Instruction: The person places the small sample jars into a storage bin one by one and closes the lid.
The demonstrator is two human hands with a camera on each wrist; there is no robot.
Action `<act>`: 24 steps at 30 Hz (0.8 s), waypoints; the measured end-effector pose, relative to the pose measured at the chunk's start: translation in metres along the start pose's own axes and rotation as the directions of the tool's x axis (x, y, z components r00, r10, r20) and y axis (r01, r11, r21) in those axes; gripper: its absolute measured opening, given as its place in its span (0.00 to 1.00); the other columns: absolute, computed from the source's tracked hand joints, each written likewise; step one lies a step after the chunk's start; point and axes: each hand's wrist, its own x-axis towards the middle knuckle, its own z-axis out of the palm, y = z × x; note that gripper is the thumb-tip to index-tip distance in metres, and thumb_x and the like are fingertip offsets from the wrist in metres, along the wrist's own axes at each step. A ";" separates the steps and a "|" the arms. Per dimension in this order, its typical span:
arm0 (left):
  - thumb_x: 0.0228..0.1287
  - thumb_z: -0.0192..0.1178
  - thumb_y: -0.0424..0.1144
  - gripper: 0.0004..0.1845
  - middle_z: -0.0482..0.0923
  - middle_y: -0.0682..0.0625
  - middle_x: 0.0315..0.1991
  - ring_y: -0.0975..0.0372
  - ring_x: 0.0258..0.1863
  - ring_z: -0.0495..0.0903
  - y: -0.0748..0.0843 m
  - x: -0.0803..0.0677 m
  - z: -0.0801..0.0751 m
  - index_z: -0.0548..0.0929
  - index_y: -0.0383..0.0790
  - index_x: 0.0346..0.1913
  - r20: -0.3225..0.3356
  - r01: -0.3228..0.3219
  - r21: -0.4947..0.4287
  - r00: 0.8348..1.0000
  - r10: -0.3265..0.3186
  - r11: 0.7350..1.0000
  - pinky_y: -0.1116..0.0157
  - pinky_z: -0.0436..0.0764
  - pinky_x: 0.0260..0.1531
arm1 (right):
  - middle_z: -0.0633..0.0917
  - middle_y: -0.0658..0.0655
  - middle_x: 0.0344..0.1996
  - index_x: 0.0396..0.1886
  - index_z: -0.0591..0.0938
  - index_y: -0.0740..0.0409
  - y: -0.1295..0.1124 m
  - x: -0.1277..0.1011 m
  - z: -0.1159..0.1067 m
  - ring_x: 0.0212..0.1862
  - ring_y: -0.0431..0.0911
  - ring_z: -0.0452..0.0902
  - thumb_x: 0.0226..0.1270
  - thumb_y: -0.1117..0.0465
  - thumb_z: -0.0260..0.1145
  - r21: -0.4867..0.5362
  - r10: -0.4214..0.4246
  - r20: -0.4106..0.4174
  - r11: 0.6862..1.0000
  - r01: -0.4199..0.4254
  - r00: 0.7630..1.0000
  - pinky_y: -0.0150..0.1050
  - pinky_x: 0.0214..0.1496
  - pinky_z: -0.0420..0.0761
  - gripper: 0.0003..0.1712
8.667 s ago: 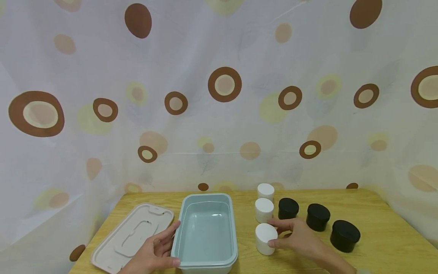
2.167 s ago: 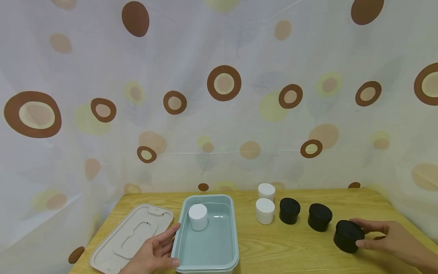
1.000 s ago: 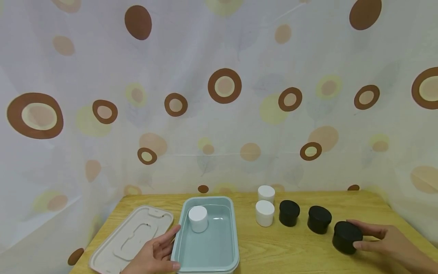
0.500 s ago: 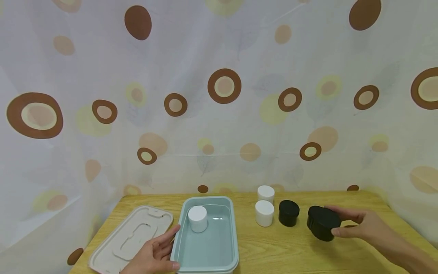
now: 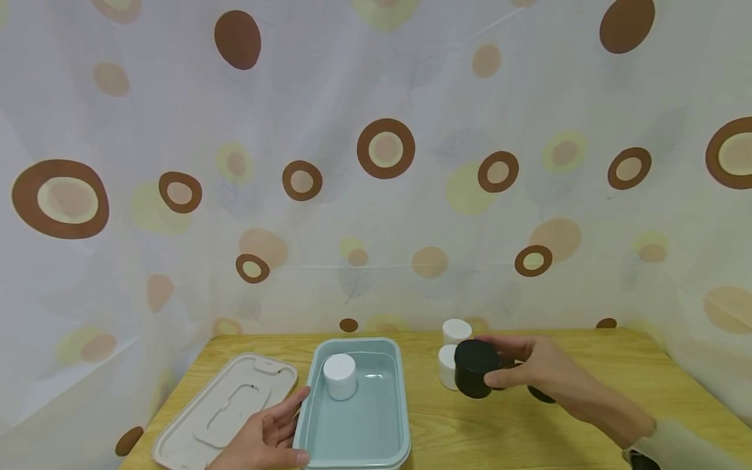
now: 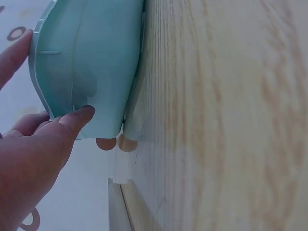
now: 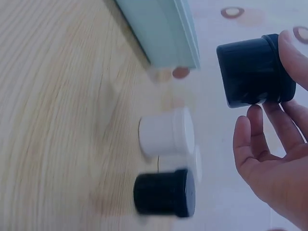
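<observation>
Gripping a black jar (image 5: 473,375), lower right, is the right hand (image 5: 549,378); the left hand (image 5: 261,432), fingers spread, probably steadies the tub (image 5: 364,427).

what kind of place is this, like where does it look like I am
Probably an improvised indoor tabletop workspace, though the room beyond isn't visible: a wooden table, a spotted sheet hanging behind it, and a pale blue tub on top.

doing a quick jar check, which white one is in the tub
The white jar toward the far left corner of the tub; the other two white jars stand on the table, right of it.
</observation>
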 end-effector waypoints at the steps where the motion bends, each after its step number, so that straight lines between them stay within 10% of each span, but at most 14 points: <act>1: 0.72 0.66 0.30 0.53 0.37 0.32 0.83 0.40 0.80 0.50 0.000 0.000 0.000 0.38 0.32 0.84 0.001 -0.002 0.000 1.000 0.002 1.000 0.55 0.73 0.68 | 0.87 0.61 0.57 0.78 0.69 0.66 -0.003 0.004 0.005 0.58 0.51 0.84 0.70 0.63 0.74 0.006 0.001 0.004 1.000 -0.001 1.000 0.42 0.53 0.83 0.41; 24: 0.72 0.66 0.31 0.52 0.39 0.32 0.83 0.40 0.80 0.51 0.000 -0.001 0.001 0.39 0.31 0.84 -0.006 -0.009 -0.014 1.000 0.009 1.000 0.54 0.74 0.67 | 0.90 0.57 0.49 0.66 0.85 0.61 -0.028 0.086 0.100 0.52 0.52 0.81 0.58 0.64 0.83 0.013 -0.037 0.042 0.999 0.037 0.998 0.44 0.53 0.82 0.34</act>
